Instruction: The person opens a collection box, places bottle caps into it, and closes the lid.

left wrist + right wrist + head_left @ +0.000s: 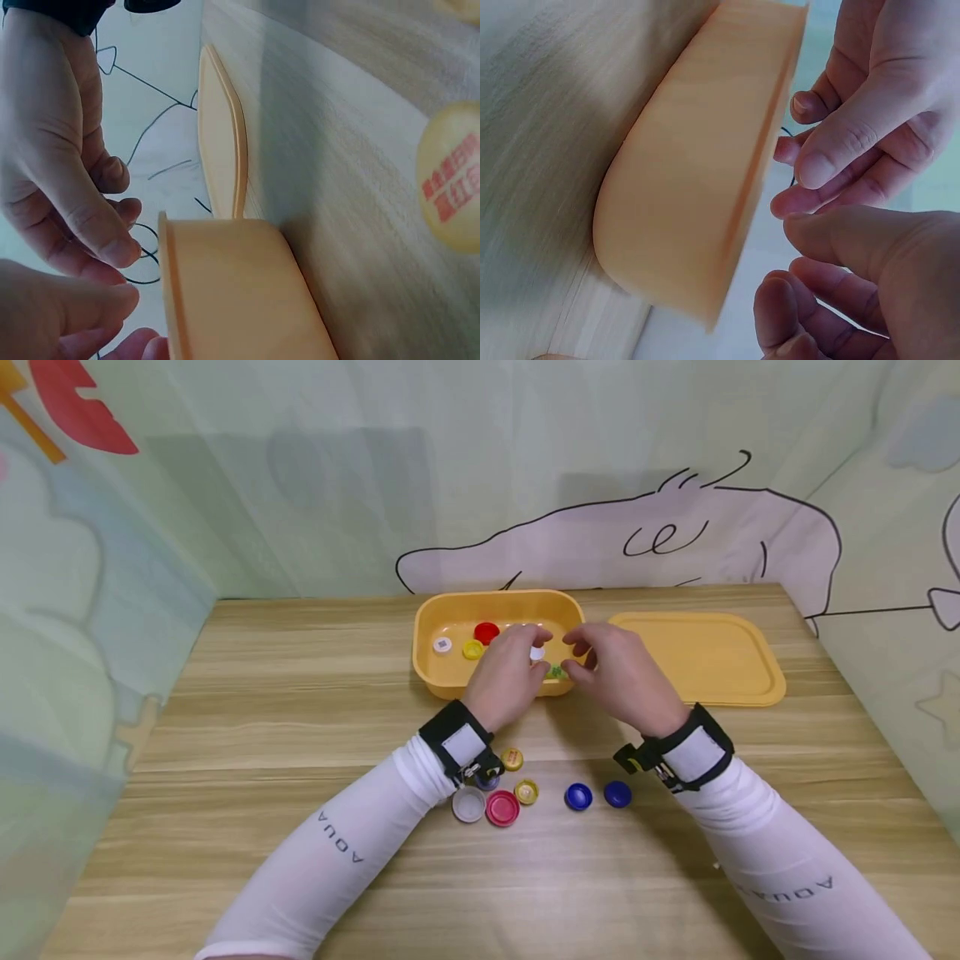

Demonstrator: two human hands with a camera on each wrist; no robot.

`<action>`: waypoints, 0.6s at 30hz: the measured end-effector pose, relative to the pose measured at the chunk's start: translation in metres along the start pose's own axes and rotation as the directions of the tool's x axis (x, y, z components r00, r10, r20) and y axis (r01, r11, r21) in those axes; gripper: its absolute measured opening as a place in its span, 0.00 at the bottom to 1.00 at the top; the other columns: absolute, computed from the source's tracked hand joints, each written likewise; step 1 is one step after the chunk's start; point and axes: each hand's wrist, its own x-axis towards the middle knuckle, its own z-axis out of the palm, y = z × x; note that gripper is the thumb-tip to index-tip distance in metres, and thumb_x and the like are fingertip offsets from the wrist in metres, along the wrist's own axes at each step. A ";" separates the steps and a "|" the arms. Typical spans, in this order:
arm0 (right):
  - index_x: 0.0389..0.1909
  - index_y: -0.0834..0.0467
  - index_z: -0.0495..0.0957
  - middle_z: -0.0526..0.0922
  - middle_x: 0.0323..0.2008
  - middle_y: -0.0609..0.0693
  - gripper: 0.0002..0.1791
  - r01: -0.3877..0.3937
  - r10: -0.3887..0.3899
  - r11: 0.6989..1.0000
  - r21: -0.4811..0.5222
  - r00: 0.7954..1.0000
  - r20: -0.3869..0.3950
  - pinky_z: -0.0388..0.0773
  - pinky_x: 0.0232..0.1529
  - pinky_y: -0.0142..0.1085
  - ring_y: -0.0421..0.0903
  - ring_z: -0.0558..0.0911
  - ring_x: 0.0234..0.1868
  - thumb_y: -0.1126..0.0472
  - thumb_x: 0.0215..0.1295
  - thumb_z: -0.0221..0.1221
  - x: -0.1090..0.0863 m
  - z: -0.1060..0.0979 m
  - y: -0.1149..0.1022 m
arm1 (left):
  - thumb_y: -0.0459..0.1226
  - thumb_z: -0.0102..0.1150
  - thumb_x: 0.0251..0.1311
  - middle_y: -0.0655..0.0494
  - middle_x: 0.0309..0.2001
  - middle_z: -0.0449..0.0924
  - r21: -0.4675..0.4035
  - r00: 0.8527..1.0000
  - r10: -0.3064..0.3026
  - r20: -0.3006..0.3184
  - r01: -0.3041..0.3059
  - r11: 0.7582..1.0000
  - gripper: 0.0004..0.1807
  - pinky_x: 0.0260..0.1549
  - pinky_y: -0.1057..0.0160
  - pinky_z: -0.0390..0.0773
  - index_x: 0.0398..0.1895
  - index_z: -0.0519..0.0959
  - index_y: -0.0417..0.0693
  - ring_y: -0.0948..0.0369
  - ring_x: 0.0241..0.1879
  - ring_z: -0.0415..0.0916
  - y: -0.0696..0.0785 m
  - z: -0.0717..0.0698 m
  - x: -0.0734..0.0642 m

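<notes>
On the wood-grained worktop (300,693), near its far edge, sat the rounded orange plastic tub (465,602)! Above, left hand (506,672) and right hand (618,672) hung loosely bent, gaps narrow, gripping nothing visible. Sorting looked underway; next seemingly needed: pinching the small green piece (557,672) inside the tub's near-right corner.

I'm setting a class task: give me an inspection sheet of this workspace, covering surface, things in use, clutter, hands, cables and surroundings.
Surface: wood-grain table.
Things in use: yellow box, uncovered, holding a red cap, a yellow cap, two white caps and a partly hidden green piece; lid flat to its right; pink cap, grey cap, two blue caps and two gold caps on the table, another partly hidden by the left wristband.
Clutter: nothing seen.
Hands: left hand and right hand above the box, fingers bent, nothing visibly held.
Cables: nothing seen.
Surroundings: pale backdrop with cartoon drawings.
</notes>
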 end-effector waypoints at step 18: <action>0.43 0.54 0.76 0.76 0.33 0.45 0.17 0.088 -0.086 0.996 -0.028 0.993 0.085 0.74 0.27 0.34 0.43 0.73 0.30 0.54 0.54 0.65 -0.051 -0.018 -0.015 | 0.42 0.62 0.56 0.57 0.49 0.73 -0.047 0.983 0.156 0.097 -0.152 0.987 0.23 0.47 0.70 0.70 0.54 0.71 0.48 0.64 0.47 0.68 0.019 -0.012 -0.046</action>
